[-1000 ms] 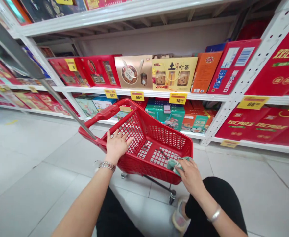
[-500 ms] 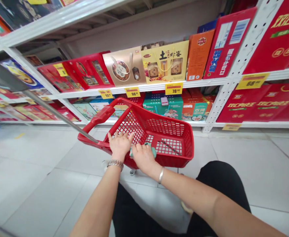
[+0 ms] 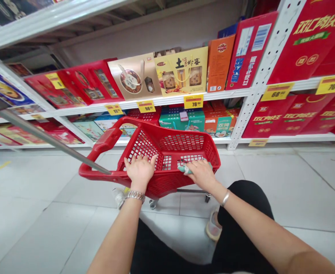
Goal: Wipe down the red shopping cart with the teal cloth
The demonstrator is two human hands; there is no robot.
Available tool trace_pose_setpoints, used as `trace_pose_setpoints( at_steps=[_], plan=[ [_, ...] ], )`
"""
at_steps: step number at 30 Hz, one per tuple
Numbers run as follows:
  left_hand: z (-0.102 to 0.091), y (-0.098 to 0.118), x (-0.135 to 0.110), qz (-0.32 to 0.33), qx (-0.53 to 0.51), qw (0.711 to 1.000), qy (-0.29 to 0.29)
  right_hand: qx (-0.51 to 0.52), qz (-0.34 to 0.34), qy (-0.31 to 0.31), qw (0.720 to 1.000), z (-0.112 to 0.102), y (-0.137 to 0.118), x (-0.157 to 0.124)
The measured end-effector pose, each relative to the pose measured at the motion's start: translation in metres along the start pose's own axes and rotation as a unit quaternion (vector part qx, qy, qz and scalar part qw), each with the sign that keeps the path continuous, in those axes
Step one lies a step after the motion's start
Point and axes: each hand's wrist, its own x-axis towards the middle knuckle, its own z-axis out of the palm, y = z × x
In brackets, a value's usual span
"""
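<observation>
A red shopping cart (image 3: pixel 167 182) with a mesh basket stands in front of me. On its near rim lies my left hand (image 3: pixel 140 171), palm down with its fingers spread and nothing in them. Farther right along the same rim, my right hand (image 3: pixel 202 174) presses a crumpled green cloth (image 3: pixel 185 169) against the edge. Much of the cloth is hidden under the fingers. Left of my hands, the cart's red handle (image 3: pixel 106 142) rises, and a grey metal pole (image 3: pixel 55 140) slants in front of it.
White shelves (image 3: pixel 167 99) with gift boxes and yellow price tags run behind the cart. Red boxes (image 3: pixel 273 118) fill the right section. My shoe (image 3: pixel 213 226) stands on the pale tiled floor (image 3: pixel 76 217) near a cart wheel (image 3: pixel 153 204).
My right hand has slid the green cloth to the right along the near rim, away from my left hand. The left hand stays on the rim. The view has shifted slightly.
</observation>
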Motion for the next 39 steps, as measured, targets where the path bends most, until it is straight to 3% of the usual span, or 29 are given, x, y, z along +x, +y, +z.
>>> trace_pose_setpoints(
  at_steps=[3, 7, 10, 12, 15, 17, 19, 23, 26, 29, 33, 39],
  plan=[
    [0.0, 0.008, -0.003, 0.018, 0.004, 1.0, 0.0, 0.003, 0.032, 0.028, 0.999, -0.002, 0.045, -0.01],
    [-0.006, 0.008, -0.007, 0.096, -0.033, 0.994, 0.036, 0.033, 0.08, 0.064, 0.994, 0.0, 0.098, -0.012],
    [-0.03, -0.002, -0.012, 0.168, -0.077, 0.98, 0.076, 0.066, 0.059, 0.04, 0.995, -0.001, 0.12, -0.002],
    [-0.052, -0.012, -0.015, 0.19, -0.089, 0.97, 0.122, 0.07, 0.056, 0.028, 0.996, -0.004, 0.121, 0.008],
    [-0.078, -0.029, -0.015, 0.146, -0.064, 0.965, 0.209, 0.058, 0.048, 0.026, 0.997, -0.007, 0.098, 0.019],
    [-0.082, -0.039, -0.012, 0.125, -0.036, 0.965, 0.229, 0.051, 0.028, 0.019, 0.998, -0.006, 0.068, 0.026],
    [-0.074, -0.048, -0.008, 0.131, -0.005, 0.972, 0.194, 0.049, 0.004, 0.005, 0.999, -0.004, 0.03, 0.034],
    [-0.049, -0.06, -0.004, 0.15, 0.09, 0.983, 0.064, 0.058, -0.052, -0.041, 0.996, 0.003, -0.046, 0.056],
    [-0.039, -0.068, -0.005, 0.128, 0.145, 0.98, 0.054, 0.074, -0.065, -0.052, 0.994, 0.009, -0.082, 0.069],
    [-0.038, -0.077, -0.009, 0.114, 0.155, 0.979, 0.064, 0.076, -0.059, -0.048, 0.994, 0.014, -0.093, 0.072],
    [-0.039, -0.08, -0.019, 0.12, 0.145, 0.98, 0.061, 0.065, -0.04, -0.04, 0.996, 0.016, -0.089, 0.064],
    [-0.046, -0.06, -0.049, 0.106, 0.121, 0.985, 0.059, 0.068, -0.066, -0.04, 0.995, 0.001, -0.069, 0.043]
  ],
)
